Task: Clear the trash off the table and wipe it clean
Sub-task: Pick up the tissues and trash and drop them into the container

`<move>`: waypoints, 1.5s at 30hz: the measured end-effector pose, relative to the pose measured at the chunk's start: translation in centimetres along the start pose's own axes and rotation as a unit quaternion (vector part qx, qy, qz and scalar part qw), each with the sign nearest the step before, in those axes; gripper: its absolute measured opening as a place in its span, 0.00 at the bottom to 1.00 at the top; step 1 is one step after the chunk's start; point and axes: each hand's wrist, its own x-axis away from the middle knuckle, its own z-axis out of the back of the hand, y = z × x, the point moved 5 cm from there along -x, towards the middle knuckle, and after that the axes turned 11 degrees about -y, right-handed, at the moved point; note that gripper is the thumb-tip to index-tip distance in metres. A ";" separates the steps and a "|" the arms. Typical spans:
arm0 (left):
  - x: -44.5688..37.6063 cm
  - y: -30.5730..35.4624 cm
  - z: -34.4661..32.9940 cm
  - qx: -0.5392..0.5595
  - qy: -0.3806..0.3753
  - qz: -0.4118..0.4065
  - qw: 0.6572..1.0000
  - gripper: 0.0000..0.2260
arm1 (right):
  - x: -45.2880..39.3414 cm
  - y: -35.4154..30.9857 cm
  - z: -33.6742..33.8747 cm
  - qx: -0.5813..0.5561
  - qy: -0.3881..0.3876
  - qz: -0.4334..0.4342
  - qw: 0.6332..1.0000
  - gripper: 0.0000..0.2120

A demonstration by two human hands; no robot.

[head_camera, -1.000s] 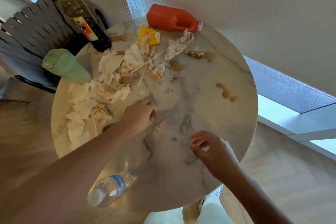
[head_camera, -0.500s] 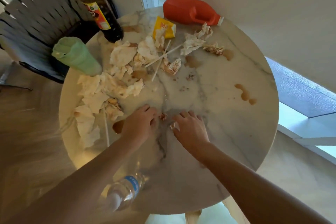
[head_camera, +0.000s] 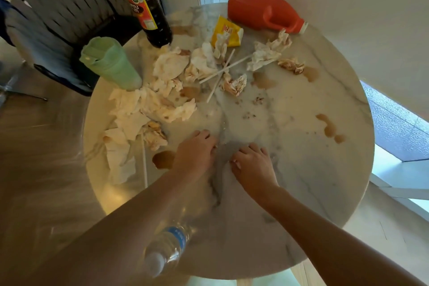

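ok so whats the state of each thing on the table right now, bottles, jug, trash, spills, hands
orange jug: on its side, cap on
dark bottle: upright
water bottle: capped, at the near edge
green roll: stands tilted in this view
yellow packet: crumpled, lying flat
tissues: crumpled, stained, piled on the table's left half
straws: lying crossed
brown spills: unwiped
left hand: fingers curled down on the table
right hand: fingers curled down on the table

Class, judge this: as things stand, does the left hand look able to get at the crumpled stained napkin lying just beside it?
Probably yes. The left hand rests on the table, and the crumpled napkin lies close to its left with nothing between them.
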 end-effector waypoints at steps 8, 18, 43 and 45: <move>4.8 -9.8 4.3 0.058 0.096 0.210 0.971 0.01 | 0.8 0.5 0.7 -0.073 0.040 -0.038 0.996 0.02; 4.7 -12.1 1.7 0.026 0.041 0.260 0.965 0.08 | 1.2 0.9 1.5 -0.105 0.032 -0.055 0.992 0.01; 7.5 19.9 0.6 0.296 0.022 0.069 0.952 0.03 | 17.4 13.6 5.5 -0.289 0.182 -0.165 0.925 0.05; 7.0 24.1 -2.4 0.301 -0.013 0.056 0.952 0.04 | 19.4 16.5 5.5 -0.307 0.191 -0.181 0.915 0.06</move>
